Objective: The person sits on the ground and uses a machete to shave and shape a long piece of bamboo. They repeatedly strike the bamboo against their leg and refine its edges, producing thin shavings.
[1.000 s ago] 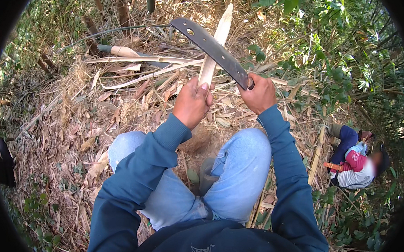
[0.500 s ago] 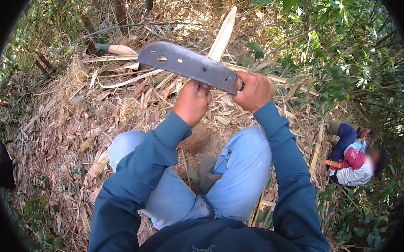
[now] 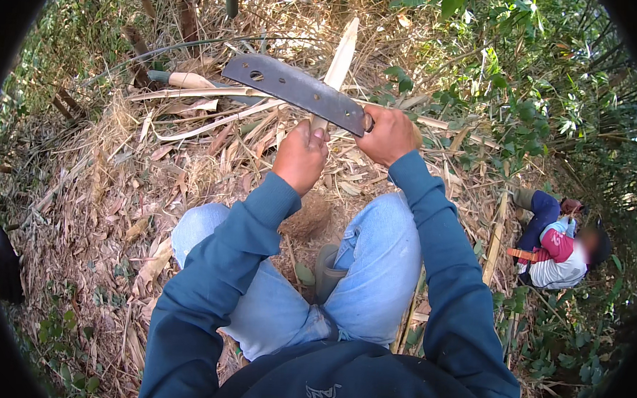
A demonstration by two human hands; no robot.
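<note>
A broad dark machete (image 3: pixel 295 88) with several holes in its blade is gripped at its handle by my right hand (image 3: pixel 390 136). Its blade points to the left and slopes up slightly. My left hand (image 3: pixel 300 157) is closed around the lower end of a pale split bamboo strip (image 3: pixel 342 56), which tapers to a point at the far end. The blade passes over the strip just beyond my left fingers and hides part of it. Whether the edge touches the strip, I cannot tell.
Beyond my hands lie loose bamboo shavings (image 3: pixel 221 125) and a cut bamboo pole (image 3: pixel 184 80). Between my bent knees sits a brown rounded lump (image 3: pixel 307 218). A person (image 3: pixel 554 247) sits at the right by green undergrowth. Cut stalks (image 3: pixel 186 15) stand at the far left.
The machete has turned, so its blade looks narrower and slopes more. My right hand has shifted slightly left and up. The strip's tip has moved a little left and nearer.
</note>
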